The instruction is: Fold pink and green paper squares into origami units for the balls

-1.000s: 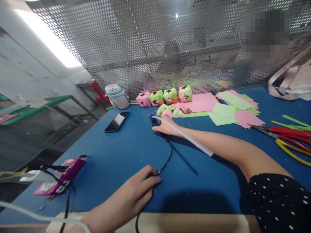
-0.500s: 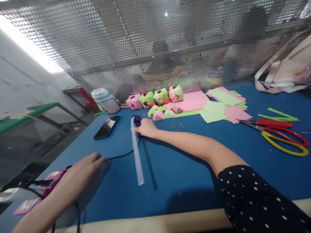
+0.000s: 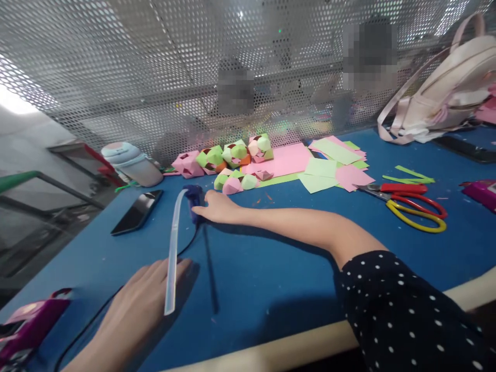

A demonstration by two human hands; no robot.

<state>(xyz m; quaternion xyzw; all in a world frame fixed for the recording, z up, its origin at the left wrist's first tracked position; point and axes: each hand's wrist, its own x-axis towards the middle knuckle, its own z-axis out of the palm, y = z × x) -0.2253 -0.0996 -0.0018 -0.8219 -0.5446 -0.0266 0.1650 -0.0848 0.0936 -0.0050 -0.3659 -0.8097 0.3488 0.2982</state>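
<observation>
1. As I look on through the head camera, I find the blue glue gun [image 3: 194,195] in the far-left part of the table [image 3: 271,268], with the phone [image 3: 137,212] between it and the left edge.
2. I see the right hand [image 3: 220,207] closed around the gun's handle, thumb along the near side; the other fingers are mostly hidden from me.
3. Out of the gun's back end a translucent glue stick [image 3: 173,253] bows up and over towards the table's near edge. Its shadow lies well to one side, so I take it to be clear of the surface.
4. Palm down towards the near-left corner is the left hand [image 3: 149,289], over the line of the black cord [image 3: 187,248]. I cannot tell how far its fingers are curled, whether they grip the cord, or whether the stick's tip touches them.
5. I judge the gun light and its shell stiff, smooth plastic, best held by the handle as it is now. I would keep fingers off the front end, in case it is hot; I cannot tell.
6. I expect the stick to flex and swing with each turn, and the cord to drag a little.
7. Beyond the gun, along the far edge, I have folded paper balls [image 3: 236,153], likely light and easily crushed; paper sheets [image 3: 321,175] and scissors [image 3: 403,188] lie further towards the right edge.
</observation>
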